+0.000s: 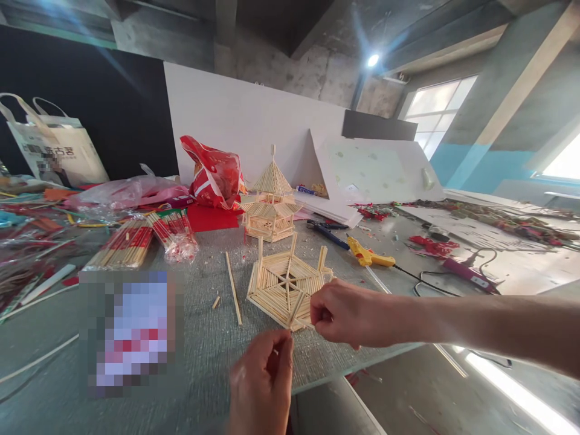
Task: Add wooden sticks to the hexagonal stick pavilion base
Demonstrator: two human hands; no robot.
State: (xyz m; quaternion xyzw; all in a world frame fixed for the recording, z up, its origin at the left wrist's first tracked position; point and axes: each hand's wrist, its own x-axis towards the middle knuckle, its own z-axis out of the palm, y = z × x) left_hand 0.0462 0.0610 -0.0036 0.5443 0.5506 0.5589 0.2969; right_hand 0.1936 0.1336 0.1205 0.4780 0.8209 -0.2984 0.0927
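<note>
A six-sided frame of wooden sticks lies on the table, with spokes meeting at its middle and short upright posts at several corners. My left hand is closed in a pinch at the frame's front corner, thumb and finger pressed together; what sits between the tips is too small to make out. Over the frame's right front edge, my right hand is closed with its fingers curled in, hiding that side and whatever it grips. A loose stick and a short stick piece lie left of the frame.
Behind stands a stick pagoda beside a red bag. A yellow glue gun with its cord and dark-handled pliers lie to the right. Packs of sticks are at left. The table's front edge runs below my right arm.
</note>
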